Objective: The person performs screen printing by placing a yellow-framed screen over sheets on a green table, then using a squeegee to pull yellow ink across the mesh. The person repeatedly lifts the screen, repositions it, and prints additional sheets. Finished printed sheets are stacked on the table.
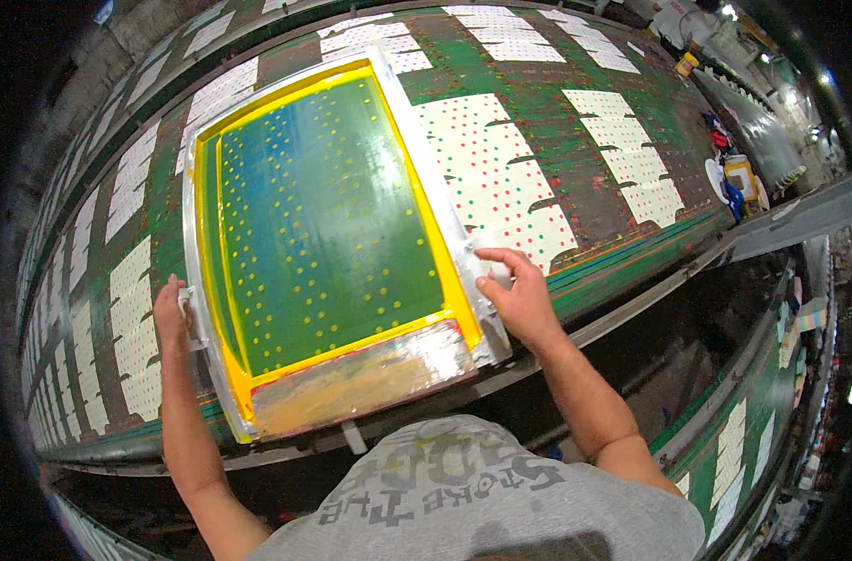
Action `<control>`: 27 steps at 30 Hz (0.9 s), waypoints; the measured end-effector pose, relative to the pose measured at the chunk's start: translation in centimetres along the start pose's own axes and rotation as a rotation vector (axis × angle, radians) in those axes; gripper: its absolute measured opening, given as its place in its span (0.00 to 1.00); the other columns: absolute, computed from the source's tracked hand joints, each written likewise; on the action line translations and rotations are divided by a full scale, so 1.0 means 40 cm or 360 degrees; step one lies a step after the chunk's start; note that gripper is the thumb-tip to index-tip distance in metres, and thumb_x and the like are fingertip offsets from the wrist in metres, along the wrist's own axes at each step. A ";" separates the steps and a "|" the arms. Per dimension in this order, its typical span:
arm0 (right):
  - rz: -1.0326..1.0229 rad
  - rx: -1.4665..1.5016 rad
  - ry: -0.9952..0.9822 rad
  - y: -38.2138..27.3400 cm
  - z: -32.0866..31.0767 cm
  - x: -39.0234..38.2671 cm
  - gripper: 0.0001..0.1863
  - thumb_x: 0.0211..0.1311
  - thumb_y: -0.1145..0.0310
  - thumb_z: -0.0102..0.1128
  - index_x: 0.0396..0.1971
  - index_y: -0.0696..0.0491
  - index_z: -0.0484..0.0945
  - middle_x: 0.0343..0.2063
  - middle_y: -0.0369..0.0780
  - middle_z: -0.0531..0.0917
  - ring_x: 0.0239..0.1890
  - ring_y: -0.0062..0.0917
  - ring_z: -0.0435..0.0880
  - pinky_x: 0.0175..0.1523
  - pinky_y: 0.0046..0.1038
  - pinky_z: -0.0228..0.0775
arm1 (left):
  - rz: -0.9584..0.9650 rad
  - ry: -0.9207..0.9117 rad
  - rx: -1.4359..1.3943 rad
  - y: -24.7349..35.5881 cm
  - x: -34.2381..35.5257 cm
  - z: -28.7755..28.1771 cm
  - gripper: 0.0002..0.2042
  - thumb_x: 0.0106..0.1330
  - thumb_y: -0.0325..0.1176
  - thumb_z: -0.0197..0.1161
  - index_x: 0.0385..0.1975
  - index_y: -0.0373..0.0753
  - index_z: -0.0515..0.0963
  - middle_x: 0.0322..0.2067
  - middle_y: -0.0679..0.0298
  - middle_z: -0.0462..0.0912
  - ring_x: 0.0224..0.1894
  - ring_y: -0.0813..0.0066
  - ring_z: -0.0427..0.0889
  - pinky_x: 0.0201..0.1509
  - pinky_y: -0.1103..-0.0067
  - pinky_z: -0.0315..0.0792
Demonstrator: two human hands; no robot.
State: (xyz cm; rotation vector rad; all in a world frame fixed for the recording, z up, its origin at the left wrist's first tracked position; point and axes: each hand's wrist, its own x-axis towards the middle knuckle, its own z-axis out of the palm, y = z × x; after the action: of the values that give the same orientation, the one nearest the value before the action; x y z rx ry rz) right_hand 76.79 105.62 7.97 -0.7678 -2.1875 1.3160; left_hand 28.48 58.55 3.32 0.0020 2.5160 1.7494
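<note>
A large screen-printing frame (426,196) with pale metal sides spans the space before me, tilted a little to the left. Its green mesh (323,224) carries rows of small yellow dots and has a yellow border. My left hand (171,313) is closed at the left side of the frame, its fingers partly hidden. On the right side, my right hand (521,297) grips the frame's edge near its lower corner, thumb and forefinger bent around a fitting. Along the near end of the frame runs a smeared brownish strip (370,379).
Under the frame lies a long green and dark printing table (603,234) with a metal rail along its near edge. White cut pieces (501,178) with red and green dots lie on it in rows. A yellow-edged container (742,178) and blue and red items stand at the far right.
</note>
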 end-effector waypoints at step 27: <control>0.0263 0.0000 0.0162 0.471 -0.768 0.176 0.21 0.63 0.71 0.73 0.56 0.57 0.88 0.57 0.48 0.88 0.61 0.40 0.86 0.70 0.39 0.74 | 0.0119 -0.0182 -0.0149 0.277 -0.536 0.841 0.16 0.81 0.50 0.68 0.48 0.42 0.83 0.21 0.78 0.71 0.17 0.89 0.65 0.18 0.84 0.58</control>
State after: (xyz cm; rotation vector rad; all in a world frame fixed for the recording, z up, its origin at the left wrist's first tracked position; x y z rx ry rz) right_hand 95.56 137.03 4.98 -1.0117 -2.0814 1.3244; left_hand 51.54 92.94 3.38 0.1872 2.3819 1.8364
